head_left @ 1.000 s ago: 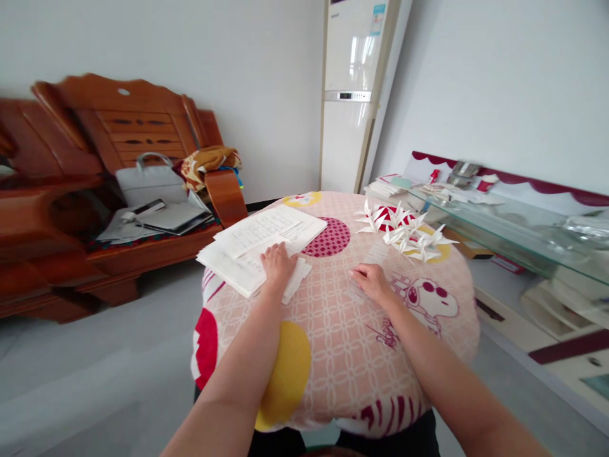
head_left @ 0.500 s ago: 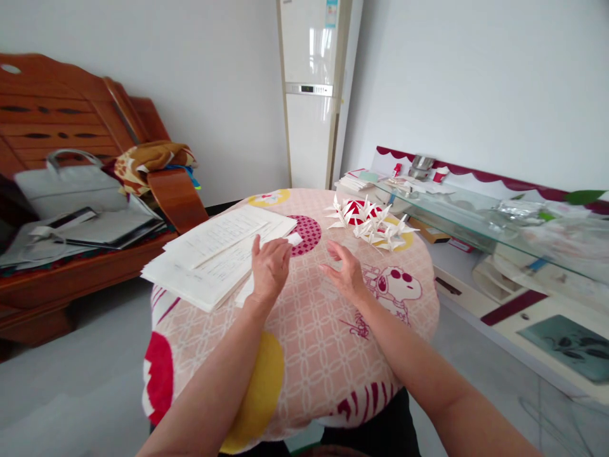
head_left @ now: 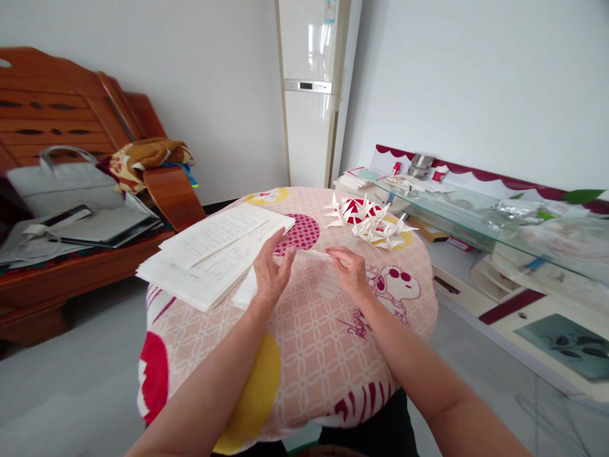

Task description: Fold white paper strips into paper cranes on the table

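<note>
A thin folded strip of white paper stretches between my two hands above the round table. My right hand pinches its right end between thumb and forefinger. At its left end is my left hand, thumb and forefinger apart, with the strip passing behind the thumb; whether the thumb touches it cannot be made out. To the left of that hand lies a stack of written sheets. Several folded white paper cranes stand in a group beyond my right hand.
A patterned pink cloth covers the table. On the right is a glass-topped cabinet with papers, cups and plastic bags. A wooden bench with a grey bag stands at the left, a tall white air conditioner at the back.
The small white paper by my left hand now shows as a strip spanning both hands. My right hand has closed on its right end, and my left fingers have spread.
</note>
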Tool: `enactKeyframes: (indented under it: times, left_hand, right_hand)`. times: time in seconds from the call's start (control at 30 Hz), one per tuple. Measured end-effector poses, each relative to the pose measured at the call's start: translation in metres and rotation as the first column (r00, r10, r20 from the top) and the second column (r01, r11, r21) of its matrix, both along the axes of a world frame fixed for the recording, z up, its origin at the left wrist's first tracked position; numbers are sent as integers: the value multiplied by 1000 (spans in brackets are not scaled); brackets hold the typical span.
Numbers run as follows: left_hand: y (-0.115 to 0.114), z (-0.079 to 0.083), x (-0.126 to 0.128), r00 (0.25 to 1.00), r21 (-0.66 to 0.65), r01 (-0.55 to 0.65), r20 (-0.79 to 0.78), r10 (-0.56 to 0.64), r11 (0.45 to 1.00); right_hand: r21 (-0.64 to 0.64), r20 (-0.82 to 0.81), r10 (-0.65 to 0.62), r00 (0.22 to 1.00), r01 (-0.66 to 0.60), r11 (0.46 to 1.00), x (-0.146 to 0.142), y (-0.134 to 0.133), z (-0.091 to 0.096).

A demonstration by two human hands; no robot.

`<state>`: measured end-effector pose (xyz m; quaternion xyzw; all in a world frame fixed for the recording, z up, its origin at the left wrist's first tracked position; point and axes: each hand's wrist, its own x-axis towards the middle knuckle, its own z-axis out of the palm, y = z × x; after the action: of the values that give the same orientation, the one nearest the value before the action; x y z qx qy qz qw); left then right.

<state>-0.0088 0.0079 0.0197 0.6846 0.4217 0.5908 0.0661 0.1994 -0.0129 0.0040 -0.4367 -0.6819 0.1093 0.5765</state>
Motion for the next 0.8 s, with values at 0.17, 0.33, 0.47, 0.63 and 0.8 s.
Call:
enactKeyframes:
  times: [0.17,0.33,0.47,0.63,0.8]
  left_hand:
    - [8,1,-7,954,-291,223,263,-146,930]
    - [12,-2,-5,887,-385,380,408,-215,841]
    - [13,-4,-4,845,-466,453,496,-199,760]
    - [15,-8,-6,846,-509,442,510,-155,738]
    - [19,-16,-8,953,-615,274,276,-124,739]
  right_hand:
    - [-319,-287,-52,957,-44,947,0,-2,8]
    - [-441,-528,-135,838,-135,887,-2,-2,9]
    - [-497,-573,-186,798,-158,853,1,-3,11]
    - [-556,-590,-211,779,-203,806,8,-2,10]
    - [-668,-467,-270,842,-136,731,11,-2,9]
